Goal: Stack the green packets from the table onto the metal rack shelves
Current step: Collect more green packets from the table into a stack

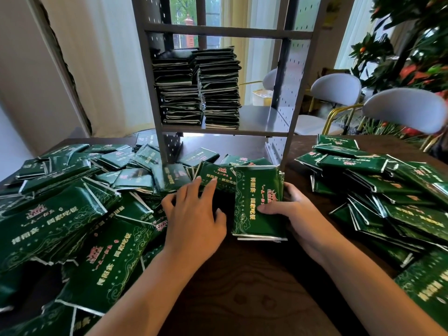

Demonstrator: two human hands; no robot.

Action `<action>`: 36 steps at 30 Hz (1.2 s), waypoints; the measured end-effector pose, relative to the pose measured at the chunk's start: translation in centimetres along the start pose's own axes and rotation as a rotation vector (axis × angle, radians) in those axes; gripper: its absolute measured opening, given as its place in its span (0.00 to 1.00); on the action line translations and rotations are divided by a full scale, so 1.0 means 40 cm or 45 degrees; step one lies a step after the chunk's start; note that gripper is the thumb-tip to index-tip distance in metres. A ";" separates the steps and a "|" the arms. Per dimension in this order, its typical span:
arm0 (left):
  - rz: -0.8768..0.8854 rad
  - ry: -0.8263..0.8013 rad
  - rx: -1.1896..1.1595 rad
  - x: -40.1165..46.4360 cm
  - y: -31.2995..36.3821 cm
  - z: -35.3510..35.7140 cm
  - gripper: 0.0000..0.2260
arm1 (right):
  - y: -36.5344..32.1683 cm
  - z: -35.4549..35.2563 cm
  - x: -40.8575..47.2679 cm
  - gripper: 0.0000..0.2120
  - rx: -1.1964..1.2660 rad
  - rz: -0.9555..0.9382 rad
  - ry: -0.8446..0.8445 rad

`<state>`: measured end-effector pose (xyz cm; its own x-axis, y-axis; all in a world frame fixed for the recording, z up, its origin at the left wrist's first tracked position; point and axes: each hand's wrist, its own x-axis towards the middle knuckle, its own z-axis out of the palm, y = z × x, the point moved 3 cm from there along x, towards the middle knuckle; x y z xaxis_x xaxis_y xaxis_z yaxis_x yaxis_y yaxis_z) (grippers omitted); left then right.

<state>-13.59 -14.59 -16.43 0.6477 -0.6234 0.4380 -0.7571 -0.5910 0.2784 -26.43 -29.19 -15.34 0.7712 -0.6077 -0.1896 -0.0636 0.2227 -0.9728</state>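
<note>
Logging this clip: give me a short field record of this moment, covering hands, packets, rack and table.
left hand: fingers spread, reaching onto loose packets by the rack foot
right hand: grips a small bundle of green packets, thumb on top
rack: two stacks side by side on the middle shelf, space free to their right
table: packet heaps left and right, bare wood between

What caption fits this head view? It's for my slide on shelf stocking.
Right hand grips a small stack of green packets; left hand reaches into the pile.
</note>
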 end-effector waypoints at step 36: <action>-0.067 0.494 -0.266 0.005 -0.017 -0.070 0.15 | 0.004 0.001 0.002 0.23 0.008 -0.033 -0.036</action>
<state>-13.17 -12.87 -14.14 0.6362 -0.3334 0.6958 -0.7507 -0.4758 0.4584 -26.36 -29.15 -15.52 0.7901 -0.5916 -0.1605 -0.0398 0.2118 -0.9765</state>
